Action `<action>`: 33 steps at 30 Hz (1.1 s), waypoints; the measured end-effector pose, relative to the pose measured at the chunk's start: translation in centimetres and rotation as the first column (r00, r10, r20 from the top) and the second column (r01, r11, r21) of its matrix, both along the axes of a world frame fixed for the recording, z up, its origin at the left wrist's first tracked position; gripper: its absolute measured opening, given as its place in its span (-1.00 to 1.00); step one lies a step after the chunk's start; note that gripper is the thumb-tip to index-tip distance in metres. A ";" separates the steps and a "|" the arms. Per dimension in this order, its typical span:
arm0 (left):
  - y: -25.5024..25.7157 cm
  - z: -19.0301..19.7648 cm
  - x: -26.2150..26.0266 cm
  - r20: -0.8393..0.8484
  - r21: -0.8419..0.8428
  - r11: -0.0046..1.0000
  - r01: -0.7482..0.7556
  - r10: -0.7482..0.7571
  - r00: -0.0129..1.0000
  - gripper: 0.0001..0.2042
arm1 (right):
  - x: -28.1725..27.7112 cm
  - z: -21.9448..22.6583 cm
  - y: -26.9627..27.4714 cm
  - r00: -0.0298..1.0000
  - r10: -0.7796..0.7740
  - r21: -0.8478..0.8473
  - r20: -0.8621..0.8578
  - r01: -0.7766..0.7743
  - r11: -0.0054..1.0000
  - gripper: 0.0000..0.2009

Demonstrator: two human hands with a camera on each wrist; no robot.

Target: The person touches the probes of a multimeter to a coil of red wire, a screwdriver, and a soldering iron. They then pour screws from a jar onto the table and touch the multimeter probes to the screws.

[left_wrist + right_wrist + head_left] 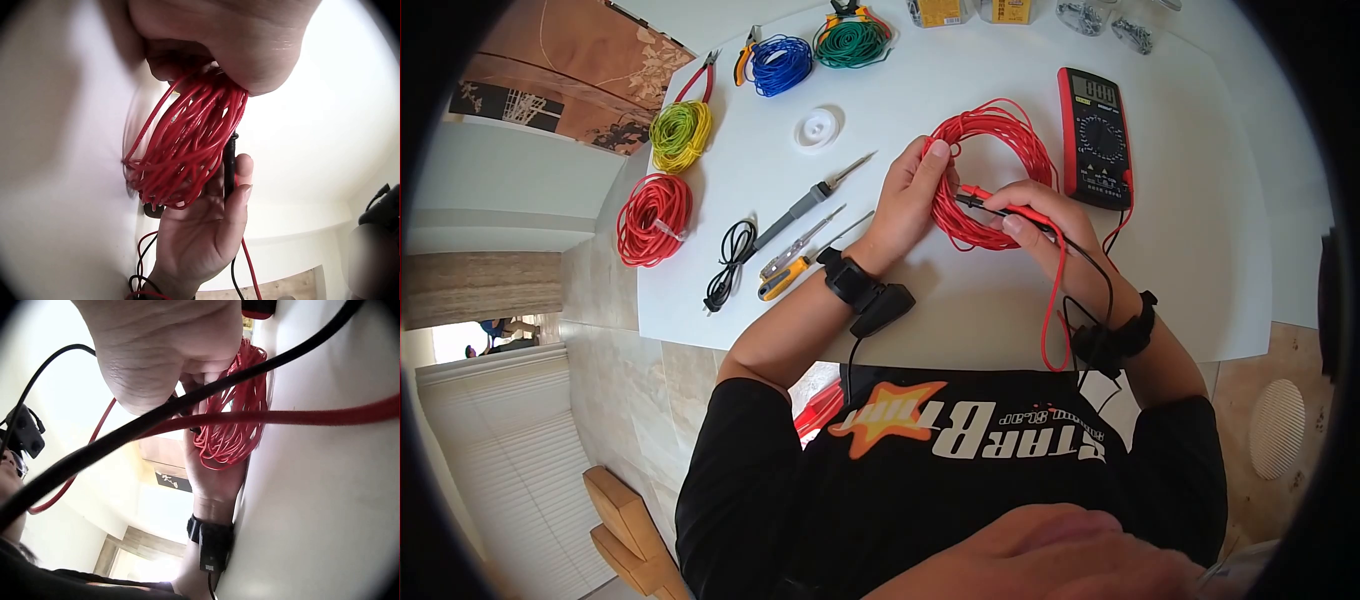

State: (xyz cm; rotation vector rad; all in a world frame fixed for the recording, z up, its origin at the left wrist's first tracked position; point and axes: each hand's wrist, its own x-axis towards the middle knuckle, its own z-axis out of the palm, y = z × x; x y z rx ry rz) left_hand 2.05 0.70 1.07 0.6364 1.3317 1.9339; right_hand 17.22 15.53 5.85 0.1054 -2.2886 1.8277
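Observation:
In the head view a coil of red wire is gripped at its left side by my left hand, thumb on top. My right hand holds the red probe and the black probe of the multimeter, their front ends over the coil's lower part. The left wrist view shows the coil hanging below my left hand, with the black probe beside it. Probe leads cross the right wrist view in front of my right hand. Whether the probe tips touch the wire cannot be told.
Left of the coil lie a soldering iron, screwdrivers and a white spool. Farther left and back are another red coil, a yellow-green coil, a blue coil, a green coil and pliers. Containers stand at the back edge.

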 end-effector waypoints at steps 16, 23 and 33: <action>0.0 0.2 0.0 -0.015 0.001 1.000 0.006 -0.006 1.000 -0.65 | 0.3 -0.1 -0.7 0.989 -0.142 -0.119 0.034 0.145 0.982 -0.83; -0.1 0.2 0.0 -0.010 -0.011 1.000 0.021 -0.021 1.000 -0.65 | 0.7 -0.7 0.4 0.954 -0.298 -0.113 -0.031 0.293 0.950 -0.64; -0.2 0.6 0.1 -0.009 -0.019 0.999 0.026 -0.026 1.000 -0.66 | 0.6 -0.5 0.3 0.964 -0.264 -0.093 0.010 0.264 0.960 -0.61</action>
